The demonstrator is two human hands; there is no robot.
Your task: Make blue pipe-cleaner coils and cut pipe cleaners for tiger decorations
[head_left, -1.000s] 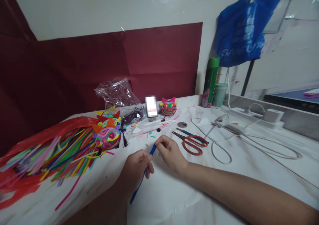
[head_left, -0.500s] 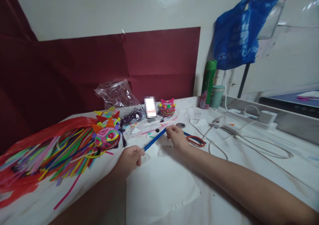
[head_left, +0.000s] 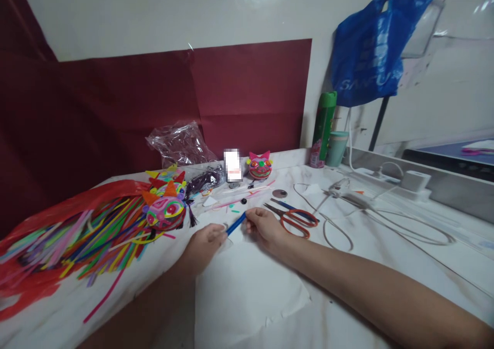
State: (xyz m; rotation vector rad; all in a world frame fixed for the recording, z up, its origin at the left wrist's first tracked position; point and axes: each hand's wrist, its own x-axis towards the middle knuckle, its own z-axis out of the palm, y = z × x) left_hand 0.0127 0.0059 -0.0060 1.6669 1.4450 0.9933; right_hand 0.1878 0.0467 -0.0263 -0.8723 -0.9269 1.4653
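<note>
A short length of blue craft strip (head_left: 236, 224) spans the gap between my two hands, sloping up to the right. My left hand (head_left: 208, 240) is closed on its lower end, a little blurred. My right hand (head_left: 263, 227) pinches the upper end between thumb and fingertips. Both hands are over a sheet of white paper (head_left: 250, 292) on the table. Just right of my right hand lie orange-handled scissors (head_left: 297, 223), with a dark blue pen-like tool (head_left: 287, 205) across them. The strip's ends are hidden in my fingers.
At left, a pile of coloured strips (head_left: 104, 236) lies on red plastic (head_left: 96, 189), beside decorated animal heads (head_left: 165, 212). Another small head (head_left: 260, 166) stands at the back. White cables (head_left: 370, 210) run across the right. A green spray can (head_left: 324, 127) and cup (head_left: 337, 148) stand behind.
My right hand has moved down and left, closer to my left hand, leaving less blue strip between them. The scissors beside it are now more fully visible.
</note>
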